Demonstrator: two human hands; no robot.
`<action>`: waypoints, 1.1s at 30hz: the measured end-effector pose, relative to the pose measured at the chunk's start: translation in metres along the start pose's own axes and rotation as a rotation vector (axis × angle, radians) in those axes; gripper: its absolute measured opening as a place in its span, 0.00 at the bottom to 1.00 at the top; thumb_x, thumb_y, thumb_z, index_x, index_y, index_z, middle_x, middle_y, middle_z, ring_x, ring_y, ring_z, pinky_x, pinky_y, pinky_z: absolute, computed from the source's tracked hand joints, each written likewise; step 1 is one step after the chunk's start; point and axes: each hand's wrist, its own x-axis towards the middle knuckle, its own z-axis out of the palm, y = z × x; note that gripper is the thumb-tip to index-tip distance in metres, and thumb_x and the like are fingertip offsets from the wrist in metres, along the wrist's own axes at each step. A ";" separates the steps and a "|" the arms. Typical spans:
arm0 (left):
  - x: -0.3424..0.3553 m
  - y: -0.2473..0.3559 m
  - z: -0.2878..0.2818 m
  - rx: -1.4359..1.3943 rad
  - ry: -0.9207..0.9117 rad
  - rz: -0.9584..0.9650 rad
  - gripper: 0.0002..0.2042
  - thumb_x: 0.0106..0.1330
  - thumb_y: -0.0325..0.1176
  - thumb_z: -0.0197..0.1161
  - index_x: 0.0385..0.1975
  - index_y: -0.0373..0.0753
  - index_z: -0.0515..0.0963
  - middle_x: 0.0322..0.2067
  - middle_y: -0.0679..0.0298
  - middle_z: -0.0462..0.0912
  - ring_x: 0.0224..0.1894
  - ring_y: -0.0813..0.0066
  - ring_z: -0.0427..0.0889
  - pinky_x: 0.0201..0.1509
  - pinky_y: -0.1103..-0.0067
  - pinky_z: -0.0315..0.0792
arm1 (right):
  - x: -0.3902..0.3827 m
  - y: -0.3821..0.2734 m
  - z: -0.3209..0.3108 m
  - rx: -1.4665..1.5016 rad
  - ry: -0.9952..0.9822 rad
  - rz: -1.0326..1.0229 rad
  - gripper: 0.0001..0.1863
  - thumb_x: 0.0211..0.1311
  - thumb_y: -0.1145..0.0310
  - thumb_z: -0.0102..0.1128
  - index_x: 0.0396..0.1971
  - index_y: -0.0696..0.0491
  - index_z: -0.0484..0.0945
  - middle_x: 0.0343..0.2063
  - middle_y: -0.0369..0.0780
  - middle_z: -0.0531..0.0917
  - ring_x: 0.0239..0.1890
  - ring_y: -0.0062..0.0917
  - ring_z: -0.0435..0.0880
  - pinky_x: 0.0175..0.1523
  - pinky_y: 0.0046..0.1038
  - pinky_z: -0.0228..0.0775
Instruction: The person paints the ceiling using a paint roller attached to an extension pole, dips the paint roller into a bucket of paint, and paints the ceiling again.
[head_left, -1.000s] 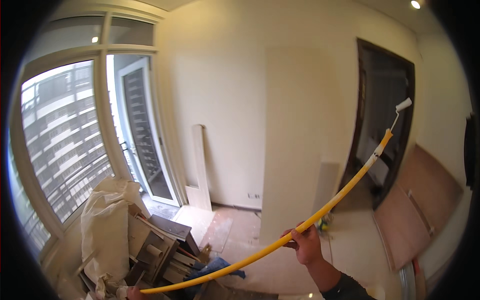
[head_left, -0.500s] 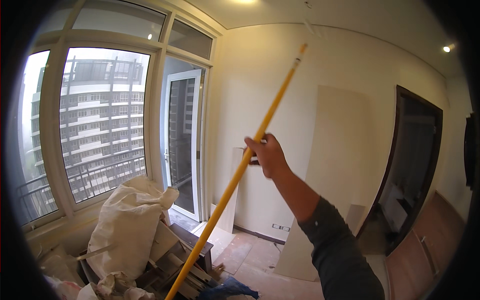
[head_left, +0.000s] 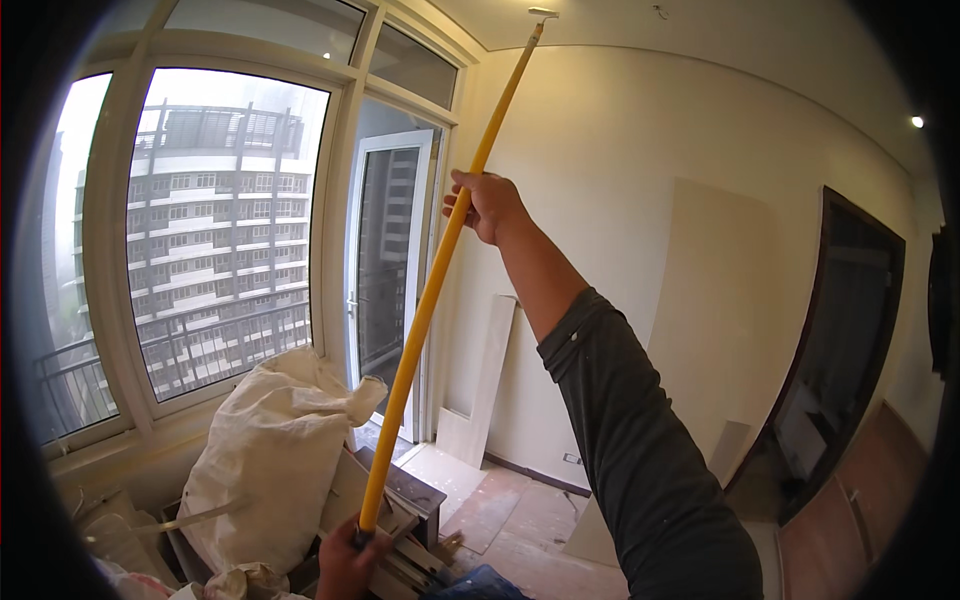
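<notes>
A yellow pole [head_left: 430,290] slants upward indoors, the fingers of the left hand [head_left: 345,562] closed around its lower end, those of the right hand [head_left: 490,208] wrapped around it higher up. The roller [head_left: 543,12] at its top is close to the ceiling [head_left: 780,70]; whether they touch is unclear. A white bag [head_left: 270,450] sits by the window [head_left: 220,230], left of the pole.

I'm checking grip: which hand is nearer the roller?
Right. The right hand grips the pole below the roller; the left hand is farther down, at the pole's bottom.
</notes>
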 end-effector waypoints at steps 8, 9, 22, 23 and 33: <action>0.132 0.055 0.055 -0.116 -0.072 0.044 0.19 0.65 0.28 0.69 0.55 0.30 0.76 0.21 0.72 0.74 0.17 0.86 0.71 0.20 0.85 0.66 | 0.065 -0.002 -0.017 0.034 -0.159 -0.065 0.22 0.65 0.69 0.67 0.53 0.60 0.69 0.42 0.44 0.75 0.44 0.36 0.83 0.43 0.41 0.87; 0.148 0.053 0.062 -0.124 -0.083 0.052 0.20 0.65 0.28 0.70 0.54 0.29 0.76 0.21 0.71 0.75 0.18 0.86 0.72 0.21 0.84 0.67 | 0.074 -0.001 -0.023 0.039 -0.162 -0.067 0.22 0.65 0.69 0.67 0.53 0.60 0.69 0.42 0.44 0.75 0.44 0.36 0.83 0.43 0.41 0.87; 0.305 0.039 0.173 -0.133 -0.107 0.168 0.20 0.65 0.28 0.70 0.54 0.26 0.76 0.20 0.71 0.75 0.18 0.86 0.72 0.21 0.84 0.69 | 0.192 0.031 -0.127 0.060 -0.167 -0.125 0.18 0.65 0.68 0.68 0.48 0.63 0.73 0.38 0.43 0.76 0.42 0.33 0.81 0.47 0.40 0.85; 0.317 0.039 0.181 -0.136 -0.110 0.168 0.20 0.65 0.28 0.70 0.54 0.26 0.76 0.20 0.71 0.75 0.18 0.86 0.72 0.21 0.84 0.69 | 0.199 0.036 -0.136 0.056 -0.179 -0.101 0.17 0.66 0.68 0.67 0.47 0.63 0.73 0.40 0.43 0.76 0.45 0.33 0.81 0.50 0.40 0.84; 0.432 0.034 0.262 -0.093 -0.159 0.187 0.18 0.67 0.33 0.68 0.51 0.28 0.78 0.20 0.71 0.73 0.19 0.86 0.72 0.23 0.83 0.69 | 0.245 0.090 -0.205 -0.018 -0.137 -0.009 0.17 0.66 0.68 0.67 0.47 0.62 0.73 0.39 0.42 0.76 0.47 0.34 0.81 0.52 0.40 0.83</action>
